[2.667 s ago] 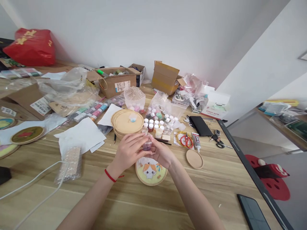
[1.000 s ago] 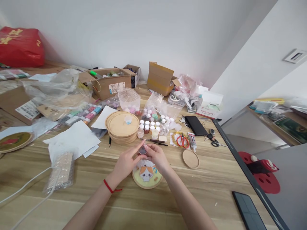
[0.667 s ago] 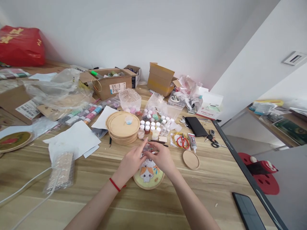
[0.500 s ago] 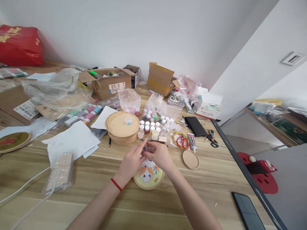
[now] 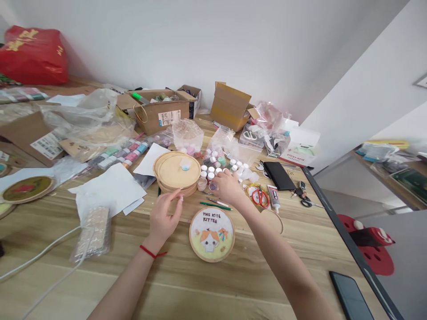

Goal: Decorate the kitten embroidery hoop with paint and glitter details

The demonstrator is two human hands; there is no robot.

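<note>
A round wooden-framed picture of an orange-and-white kitten, lettered "THE KITS KITTEN", lies flat on the wooden table. My right hand reaches past it to the cluster of small white-capped jars and is closed on a small jar with purple contents. My left hand hovers left of the picture, fingers loosely curled and apart, holding nothing. A stack of round wooden frames sits just beyond it. A green pen lies between the picture and the jars.
Red scissors, a glue tube, a black case and keys lie to the right. Cardboard boxes, plastic bags, white paper and a row of jars fill the left and back. A phone rests near the right edge.
My hands, together over the picture holding the small jar, have parted. The right hand carried the jar away to the jar cluster; the left drew back to the left, uncovering the picture's lettering.
</note>
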